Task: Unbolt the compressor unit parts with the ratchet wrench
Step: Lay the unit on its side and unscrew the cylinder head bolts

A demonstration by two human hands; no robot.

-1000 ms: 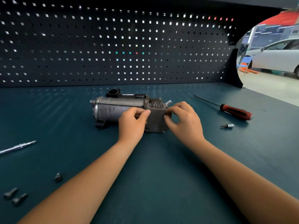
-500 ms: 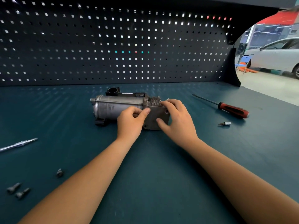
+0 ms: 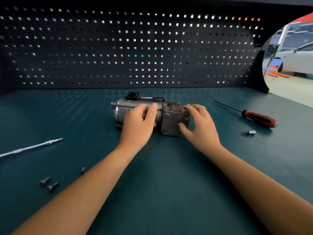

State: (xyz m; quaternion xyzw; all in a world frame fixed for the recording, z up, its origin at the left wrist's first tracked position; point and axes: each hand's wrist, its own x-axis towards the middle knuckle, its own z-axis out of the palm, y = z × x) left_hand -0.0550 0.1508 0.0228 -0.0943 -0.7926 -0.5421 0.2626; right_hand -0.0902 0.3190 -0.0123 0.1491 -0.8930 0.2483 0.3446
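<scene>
Teal bench (image 3: 160, 175): compressor unit (image 3: 150, 114) between hands, apparently gripped both sides.

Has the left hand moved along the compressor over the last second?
Yes. The left hand slid left, off the finned head block and onto the motor cylinder.

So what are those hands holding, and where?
The compressor: left hand on its round body, right hand on the finned end block.

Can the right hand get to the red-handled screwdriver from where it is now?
Probably yes: the right hand rests on the compressor, the screwdriver lies to its right, and only bare mat lies between.
</scene>
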